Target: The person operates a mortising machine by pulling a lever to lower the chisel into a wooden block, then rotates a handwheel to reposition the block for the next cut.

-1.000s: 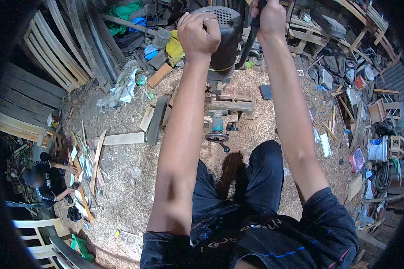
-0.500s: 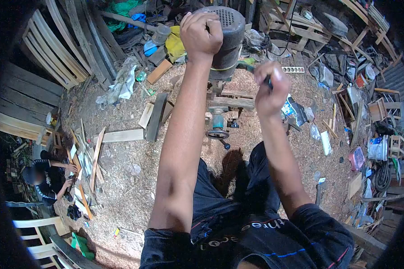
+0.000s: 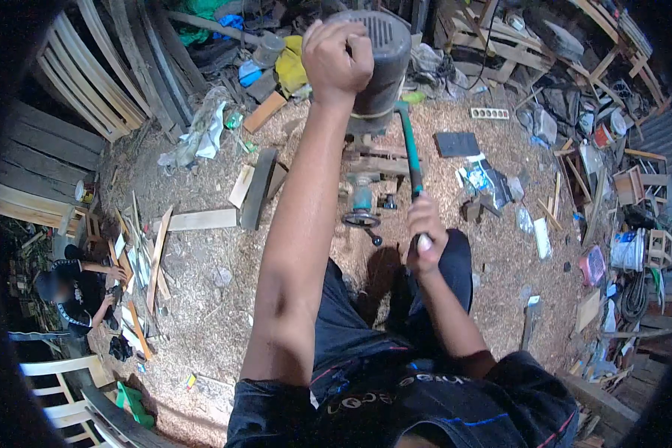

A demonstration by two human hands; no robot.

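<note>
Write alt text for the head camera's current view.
A person's right hand holds a green lever on a machine, left hand at its dark cylindrical housing. Below is a handwheel; scrap wood and shavings litter the floor. A co-worker is at left.

The left arm [image 3: 295, 239] reaches nearly straight toward the far side, its wrist [image 3: 331, 110] raised and the left hand [image 3: 338, 61] curled with the back of the hand showing and a small gap beside the bent fingers. The right arm [image 3: 455, 321] is bent, its elbow drawn in on the near right, the forearm slanting far and leftward to the right hand [image 3: 427, 235], which is closed in a fist, nearer the body than the left one.
</note>
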